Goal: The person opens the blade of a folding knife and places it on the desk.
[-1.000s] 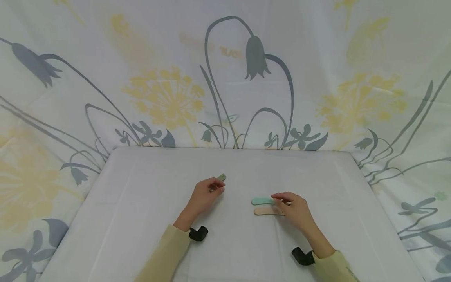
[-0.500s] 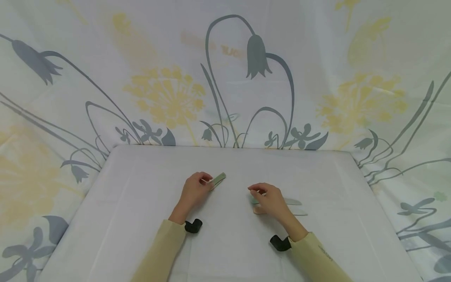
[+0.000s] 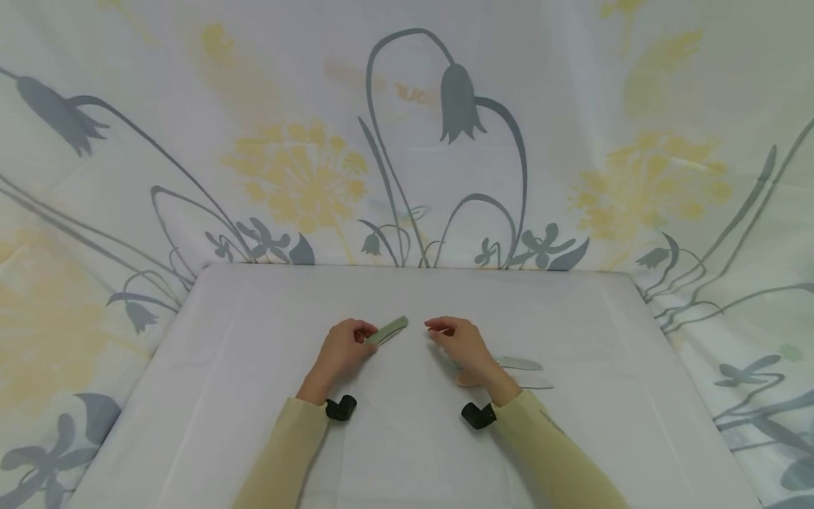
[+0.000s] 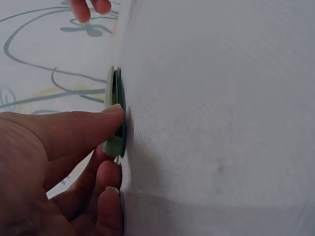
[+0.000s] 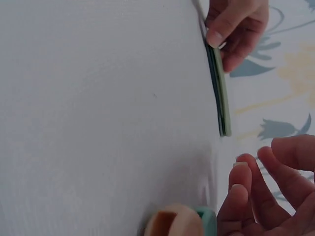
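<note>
A green-handled folding knife (image 3: pixel 389 330) lies close over the white table, its handle slanting up to the right. My left hand (image 3: pixel 343 346) pinches its near end; in the left wrist view the thumb presses the slotted handle (image 4: pixel 114 140). Its blade is largely hidden behind that hand. My right hand (image 3: pixel 463 343) hovers just right of the handle's far end, fingers loosely bent and holding nothing. Below the right forearm lie two unfolded knives, one with a teal handle (image 5: pixel 209 221) and one with a beige handle (image 3: pixel 468 380), their blades pointing right.
A white cloth covers the table (image 3: pixel 407 452). Behind it hangs a flower-printed curtain (image 3: pixel 407 155) that also closes off both sides. Black wrist cameras (image 3: pixel 341 408) sit below each hand at the sleeve cuffs.
My right hand has left the teal-handled knife and moved left and away from me, towards the green-handled knife. My left hand has shifted slightly left, uncovering more of the green handle.
</note>
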Demonstrator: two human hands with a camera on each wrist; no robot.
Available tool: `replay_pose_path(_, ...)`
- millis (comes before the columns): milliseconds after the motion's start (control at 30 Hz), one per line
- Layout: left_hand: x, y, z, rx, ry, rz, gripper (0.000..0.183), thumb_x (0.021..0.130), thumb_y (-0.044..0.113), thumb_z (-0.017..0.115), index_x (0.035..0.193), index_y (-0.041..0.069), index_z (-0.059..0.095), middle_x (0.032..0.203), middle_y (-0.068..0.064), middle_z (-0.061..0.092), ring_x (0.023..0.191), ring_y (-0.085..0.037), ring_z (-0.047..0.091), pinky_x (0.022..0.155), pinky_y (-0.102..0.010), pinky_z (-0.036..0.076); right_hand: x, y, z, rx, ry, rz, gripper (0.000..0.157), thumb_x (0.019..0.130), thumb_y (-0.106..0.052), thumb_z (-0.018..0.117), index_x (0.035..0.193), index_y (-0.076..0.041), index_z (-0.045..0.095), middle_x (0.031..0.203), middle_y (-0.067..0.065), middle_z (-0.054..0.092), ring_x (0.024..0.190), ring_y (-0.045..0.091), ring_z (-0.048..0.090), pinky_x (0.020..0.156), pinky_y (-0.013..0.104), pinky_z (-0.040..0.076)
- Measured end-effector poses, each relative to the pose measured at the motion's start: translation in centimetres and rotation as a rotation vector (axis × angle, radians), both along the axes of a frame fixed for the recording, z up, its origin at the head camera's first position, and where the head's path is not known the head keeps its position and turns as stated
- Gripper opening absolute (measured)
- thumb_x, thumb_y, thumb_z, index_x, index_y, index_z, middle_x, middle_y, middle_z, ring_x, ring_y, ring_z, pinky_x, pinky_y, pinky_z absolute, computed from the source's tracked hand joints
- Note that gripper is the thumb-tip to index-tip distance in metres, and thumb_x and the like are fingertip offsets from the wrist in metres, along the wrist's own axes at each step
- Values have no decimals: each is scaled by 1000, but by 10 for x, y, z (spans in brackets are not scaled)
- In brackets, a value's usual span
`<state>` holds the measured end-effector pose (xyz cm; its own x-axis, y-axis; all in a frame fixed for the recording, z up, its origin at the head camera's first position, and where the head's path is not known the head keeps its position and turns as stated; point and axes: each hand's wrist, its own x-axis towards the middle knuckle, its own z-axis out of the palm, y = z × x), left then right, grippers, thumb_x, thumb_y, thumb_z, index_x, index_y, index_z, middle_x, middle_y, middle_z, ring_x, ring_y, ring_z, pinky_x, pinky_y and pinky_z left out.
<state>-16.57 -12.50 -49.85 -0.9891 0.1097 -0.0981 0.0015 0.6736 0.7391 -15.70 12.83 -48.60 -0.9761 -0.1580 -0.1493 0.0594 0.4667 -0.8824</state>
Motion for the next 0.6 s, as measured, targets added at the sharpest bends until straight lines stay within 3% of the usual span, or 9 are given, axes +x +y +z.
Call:
replay_pose_path(167, 2, -6, -1, 54, 7, -37, 28, 76, 8, 76, 100, 20, 71, 92, 3, 61, 84, -15, 54, 74, -33, 44, -7, -16, -12, -24, -35, 9, 29, 89, -19, 63, 118, -20, 65, 112, -5, 61, 96, 15, 54, 81, 32, 45)
replay_pose_path(367, 4, -6, -4, 84, 36, -141, 29, 76, 4, 75, 101, 19, 70, 91, 5, 62, 82, -13, 55, 74, -30, 45, -6, -24, -20, 145, 112, 88, 34, 86, -7, 63, 119, -12, 64, 104, -2, 58, 87, 15, 52, 74, 30, 45)
replay_pose_path(600, 5, -4, -2, 99, 21, -128, 29, 75, 7, 77, 102, 15, 70, 86, 2, 63, 76, -13, 55, 69, -30, 45, -4, -29, -15, 213, 171, 131, 22, 81, -4, 68, 103, -7, 69, 89, 1, 53, 75, 15, 49, 66, 28, 43)
